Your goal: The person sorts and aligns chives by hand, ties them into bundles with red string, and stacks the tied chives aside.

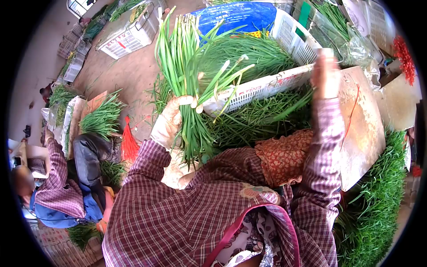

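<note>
A bunch of garlic chives [187, 75], flat green leaves with pale stem ends upward, stands upright in front of me. Around its middle my left hand [175, 111], in a pale glove, is closed. Several stems stick out of the bunch to the right. My right hand [327, 73] is raised apart from the bunch, near the right end of the white crate [262, 91]. Motion smears its fingers, so what they hold, if anything, cannot be made out. Loose green leaves [262, 113] lie below the crate, before my lap.
A brown board [362, 129] leans at my right, beside a large green heap [378, 204]. Behind the crate lies a blue sack [238, 18]. At the left sits a co-worker [62, 191] near another chive pile [102, 118] and a red string bundle [129, 142].
</note>
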Demonstrator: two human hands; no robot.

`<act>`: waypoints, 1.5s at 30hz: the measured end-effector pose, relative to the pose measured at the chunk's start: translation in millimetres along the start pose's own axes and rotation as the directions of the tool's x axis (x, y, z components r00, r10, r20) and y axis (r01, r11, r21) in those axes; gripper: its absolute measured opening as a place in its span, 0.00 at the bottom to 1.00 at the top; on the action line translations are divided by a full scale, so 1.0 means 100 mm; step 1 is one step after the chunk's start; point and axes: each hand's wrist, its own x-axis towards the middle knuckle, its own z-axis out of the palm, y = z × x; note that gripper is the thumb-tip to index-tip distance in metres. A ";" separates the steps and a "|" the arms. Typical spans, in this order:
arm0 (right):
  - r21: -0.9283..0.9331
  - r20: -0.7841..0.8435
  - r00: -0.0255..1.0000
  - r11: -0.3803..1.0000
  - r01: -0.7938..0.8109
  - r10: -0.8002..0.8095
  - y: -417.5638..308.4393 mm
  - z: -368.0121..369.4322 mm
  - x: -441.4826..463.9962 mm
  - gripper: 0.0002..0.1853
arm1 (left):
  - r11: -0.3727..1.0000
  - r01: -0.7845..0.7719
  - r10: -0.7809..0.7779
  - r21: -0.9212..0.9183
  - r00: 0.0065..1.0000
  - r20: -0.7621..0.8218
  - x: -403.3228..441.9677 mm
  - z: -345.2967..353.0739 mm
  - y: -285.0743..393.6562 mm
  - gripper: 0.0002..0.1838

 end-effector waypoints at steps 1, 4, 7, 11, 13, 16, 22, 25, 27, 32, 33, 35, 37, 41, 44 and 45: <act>0.122 0.141 0.987 0.991 0.056 -0.073 -0.13 0.23 -0.25 0.16 | 1.000 0.019 -0.019 0.015 1.000 -0.004 0.00 0.01 0.01 0.39; 0.010 0.440 0.895 0.997 0.080 -0.076 -0.30 0.64 -0.74 0.22 | 0.997 0.063 -0.059 0.032 0.992 -0.112 -0.02 0.04 -0.01 0.40; -0.225 0.510 0.854 0.942 0.251 -0.105 -0.49 0.78 -0.79 0.18 | 0.998 0.039 -0.033 0.056 0.994 -0.106 -0.03 0.08 -0.02 0.40; -0.244 0.302 0.767 0.732 0.636 -0.566 -0.23 0.83 -0.69 0.12 | 0.997 -0.024 0.030 0.073 0.996 -0.080 -0.01 0.09 -0.02 0.40; -0.367 0.391 0.851 0.788 0.494 -0.351 -0.19 0.65 -0.59 0.12 | 0.993 -0.023 0.032 0.115 0.996 -0.079 -0.06 0.07 -0.01 0.40; -0.458 0.429 0.882 0.795 0.397 -0.193 0.06 0.48 -0.54 0.17 | 0.984 -0.029 0.043 0.177 0.996 -0.075 -0.06 -0.06 -0.03 0.40; 0.214 0.481 0.865 0.937 -0.276 0.145 0.04 0.84 -0.96 0.30 | 0.992 0.036 -0.026 0.122 0.997 -0.078 -0.08 0.02 -0.06 0.39; 0.480 0.466 0.865 0.769 -0.422 0.185 -0.18 1.01 -1.07 0.21 | 0.971 0.022 0.008 0.236 0.992 -0.127 -0.10 0.23 -0.09 0.37; 0.495 0.458 0.859 0.737 -0.460 0.229 -0.24 0.96 -1.07 0.18 | 0.985 0.033 -0.015 0.170 0.995 -0.102 -0.07 0.15 -0.10 0.38; 0.706 0.221 0.968 0.665 -0.244 0.120 0.12 1.12 -1.09 0.06 | 0.973 0.009 0.001 0.229 0.999 -0.041 -0.04 0.17 -0.10 0.40; 0.613 0.218 0.948 0.723 -0.318 0.232 0.07 1.02 -1.02 0.04 | 0.970 -0.020 0.029 0.241 0.999 -0.034 -0.05 0.22 -0.12 0.41; 0.711 0.202 0.970 0.661 -0.242 0.138 0.16 0.78 -0.85 0.08 | 0.936 -0.026 0.029 0.351 1.000 -0.004 -0.02 0.05 -0.04 0.41; 0.633 0.089 0.987 0.757 -0.159 0.132 0.08 0.45 -0.60 0.10 | 0.883 -0.054 0.061 0.467 0.998 0.000 -0.05 -0.05 -0.03 0.41; 0.465 -0.122 0.992 0.882 0.075 -0.020 -0.11 -0.03 -0.22 0.13 | 0.882 -0.037 0.021 0.471 0.999 0.040 -0.11 -0.12 0.11 0.37; 0.444 -0.038 0.990 0.886 0.136 -0.134 -0.17 -0.05 -0.16 0.13 | 0.899 -0.016 -0.049 0.439 0.989 0.137 -0.09 -0.20 0.15 0.37; 0.419 0.069 0.987 0.902 0.106 -0.148 -0.19 -0.03 -0.16 0.14 | 0.892 -0.043 -0.032 0.449 0.987 0.158 -0.09 -0.22 0.15 0.36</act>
